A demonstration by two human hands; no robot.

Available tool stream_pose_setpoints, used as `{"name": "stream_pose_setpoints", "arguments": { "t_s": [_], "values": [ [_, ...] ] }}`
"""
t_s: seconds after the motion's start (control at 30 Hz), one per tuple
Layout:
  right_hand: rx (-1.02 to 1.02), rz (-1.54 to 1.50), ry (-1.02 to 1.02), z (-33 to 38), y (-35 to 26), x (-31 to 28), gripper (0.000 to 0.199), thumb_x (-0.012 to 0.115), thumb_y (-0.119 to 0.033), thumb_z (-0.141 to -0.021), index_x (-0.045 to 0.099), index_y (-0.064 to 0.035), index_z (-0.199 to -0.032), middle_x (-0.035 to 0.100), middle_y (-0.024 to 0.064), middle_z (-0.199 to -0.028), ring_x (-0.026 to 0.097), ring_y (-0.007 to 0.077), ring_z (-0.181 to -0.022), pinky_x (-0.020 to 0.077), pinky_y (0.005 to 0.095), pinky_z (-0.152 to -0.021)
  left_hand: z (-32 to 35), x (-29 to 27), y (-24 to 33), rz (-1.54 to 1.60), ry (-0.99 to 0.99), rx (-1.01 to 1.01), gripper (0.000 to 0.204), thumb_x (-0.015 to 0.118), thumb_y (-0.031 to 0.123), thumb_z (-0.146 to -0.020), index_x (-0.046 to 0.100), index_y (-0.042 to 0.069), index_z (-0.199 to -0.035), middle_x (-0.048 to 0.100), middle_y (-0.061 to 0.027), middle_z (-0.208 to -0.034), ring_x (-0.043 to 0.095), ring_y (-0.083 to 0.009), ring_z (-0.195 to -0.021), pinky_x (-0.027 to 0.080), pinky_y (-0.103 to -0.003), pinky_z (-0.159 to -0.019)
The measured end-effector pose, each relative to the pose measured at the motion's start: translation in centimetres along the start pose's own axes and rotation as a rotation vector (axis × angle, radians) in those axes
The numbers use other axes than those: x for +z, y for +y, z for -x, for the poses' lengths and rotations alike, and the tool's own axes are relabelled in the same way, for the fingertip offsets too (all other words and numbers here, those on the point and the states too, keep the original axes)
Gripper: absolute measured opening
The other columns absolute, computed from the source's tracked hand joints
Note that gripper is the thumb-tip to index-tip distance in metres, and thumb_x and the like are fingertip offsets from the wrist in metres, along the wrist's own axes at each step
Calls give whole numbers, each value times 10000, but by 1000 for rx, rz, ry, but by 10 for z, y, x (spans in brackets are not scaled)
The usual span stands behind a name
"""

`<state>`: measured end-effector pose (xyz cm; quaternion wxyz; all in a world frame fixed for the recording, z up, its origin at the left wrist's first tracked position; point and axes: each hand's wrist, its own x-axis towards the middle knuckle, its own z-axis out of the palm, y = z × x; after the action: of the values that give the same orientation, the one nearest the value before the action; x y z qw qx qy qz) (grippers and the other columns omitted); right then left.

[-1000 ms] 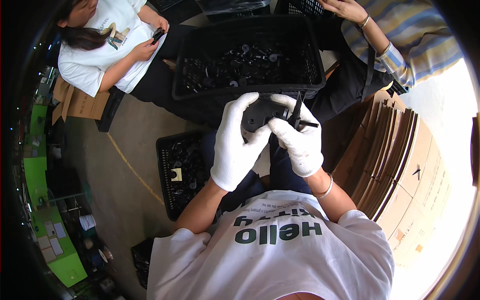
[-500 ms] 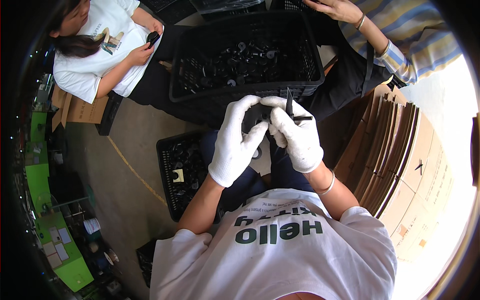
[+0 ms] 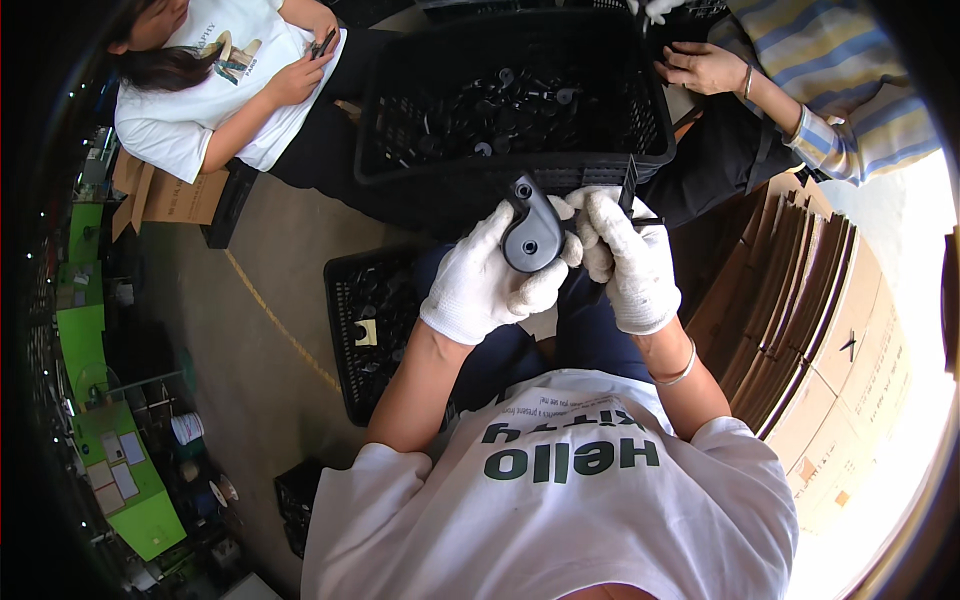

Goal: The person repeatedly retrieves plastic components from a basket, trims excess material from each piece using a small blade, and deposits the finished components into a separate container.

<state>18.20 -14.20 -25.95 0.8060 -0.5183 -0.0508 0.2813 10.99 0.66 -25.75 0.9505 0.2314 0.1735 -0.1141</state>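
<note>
My left hand (image 3: 488, 275), in a white knit glove, is closed on a black plastic part (image 3: 533, 228). This part is comma-shaped, with a wide round end, a narrower end and a round hole in each; its face is turned up. Close beside it, my right hand (image 3: 632, 262), gloved too, is closed on a thin dark blade-like tool (image 3: 629, 185) that points up past the fingers. A short black bar sticks out to the right of that hand. The fingertips of both hands meet near the part's right edge, and what lies between them is hidden.
A large black crate (image 3: 400, 170) of black parts stands ahead. A smaller black crate (image 3: 340, 340) sits at lower left. Flattened cardboard boxes (image 3: 800, 300) stack at the right. One person (image 3: 290, 85) at left handles a small dark part; another's hand (image 3: 705, 68) is beyond the crate's right side.
My left hand has turned the black part so its holed face shows. Both hands moved slightly right in the picture. The person at right lowered a hand toward the crate.
</note>
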Motion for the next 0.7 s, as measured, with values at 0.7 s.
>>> {"name": "stream_pose_setpoints", "arguments": {
  "t_s": [0.7],
  "values": [
    [200,84,0,-10,59,-36,256,604,-258,-884,620,-17,-972,525,-39,-639,391,22,-462,288,183,-425,-135,-81,48,434,345,163,103,562,141,-887,518,49,-888,537,-123,-824,575,-279,-768,558,-400,-681]
  ]
}}
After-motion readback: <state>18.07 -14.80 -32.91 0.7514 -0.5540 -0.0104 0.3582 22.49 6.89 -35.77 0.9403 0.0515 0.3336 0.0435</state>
